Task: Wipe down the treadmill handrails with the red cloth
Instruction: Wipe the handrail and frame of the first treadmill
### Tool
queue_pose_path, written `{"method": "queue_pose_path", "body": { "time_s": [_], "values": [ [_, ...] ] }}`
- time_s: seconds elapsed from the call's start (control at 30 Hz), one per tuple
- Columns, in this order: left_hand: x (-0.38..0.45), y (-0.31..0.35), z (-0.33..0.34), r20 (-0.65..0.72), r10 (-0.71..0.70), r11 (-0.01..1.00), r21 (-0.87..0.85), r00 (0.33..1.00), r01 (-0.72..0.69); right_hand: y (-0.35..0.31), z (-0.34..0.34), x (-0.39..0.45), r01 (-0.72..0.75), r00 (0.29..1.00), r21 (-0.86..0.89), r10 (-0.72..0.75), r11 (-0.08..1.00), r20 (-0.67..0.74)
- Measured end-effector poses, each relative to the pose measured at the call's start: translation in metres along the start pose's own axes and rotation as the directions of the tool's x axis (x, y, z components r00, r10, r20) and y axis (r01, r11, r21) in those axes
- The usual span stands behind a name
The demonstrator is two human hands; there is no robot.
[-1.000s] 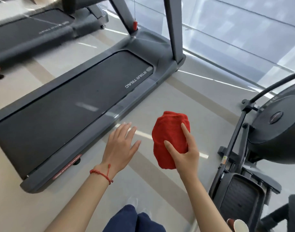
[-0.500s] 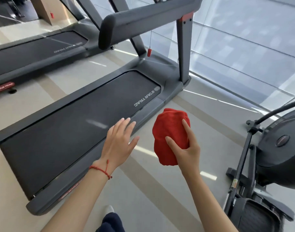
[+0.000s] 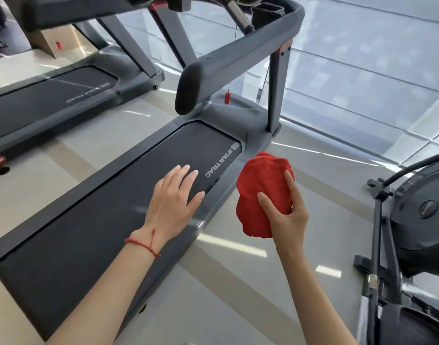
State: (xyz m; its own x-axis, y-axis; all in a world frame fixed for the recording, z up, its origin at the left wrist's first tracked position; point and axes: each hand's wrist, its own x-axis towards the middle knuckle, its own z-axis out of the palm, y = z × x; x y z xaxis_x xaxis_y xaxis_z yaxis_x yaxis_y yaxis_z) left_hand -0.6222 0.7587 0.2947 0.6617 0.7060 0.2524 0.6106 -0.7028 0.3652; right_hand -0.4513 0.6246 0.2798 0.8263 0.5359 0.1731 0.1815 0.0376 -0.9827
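The right hand (image 3: pixel 289 212) pinches the bunched red cloth (image 3: pixel 262 192) in the air, beside the treadmill (image 3: pixel 138 195), below its handrail (image 3: pixel 238 53). The left hand (image 3: pixel 174 197) has its fingers spread, empty.

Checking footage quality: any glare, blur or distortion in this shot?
Head view: bright streaks of glare on the floor; wide-angle bending of the handrail and upright; far treadmill slightly soft; right hand and red cloth sharp.

The treadmill (image 3: pixel 138 195) console is cut off above (its far handrail hidden too).
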Motion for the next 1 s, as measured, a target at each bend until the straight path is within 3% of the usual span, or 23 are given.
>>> {"method": "queue_pose_path", "body": {
  "time_s": [0.63, 1.0],
  "values": [
    [0.167, -0.037, -0.044, -0.221, 0.060, 0.998, 0.027, 0.973, -0.056, -0.050, 0.099, 0.164, 0.187, 0.976, 0.104, -0.197, 0.977, 0.095],
    [0.237, -0.049, -0.045, -0.259, 0.149, 0.989, 0.060, 0.954, -0.138, -0.080, 0.147, 0.239, 0.313, 0.937, 0.103, -0.325, 0.944, 0.130]
  ]
}}
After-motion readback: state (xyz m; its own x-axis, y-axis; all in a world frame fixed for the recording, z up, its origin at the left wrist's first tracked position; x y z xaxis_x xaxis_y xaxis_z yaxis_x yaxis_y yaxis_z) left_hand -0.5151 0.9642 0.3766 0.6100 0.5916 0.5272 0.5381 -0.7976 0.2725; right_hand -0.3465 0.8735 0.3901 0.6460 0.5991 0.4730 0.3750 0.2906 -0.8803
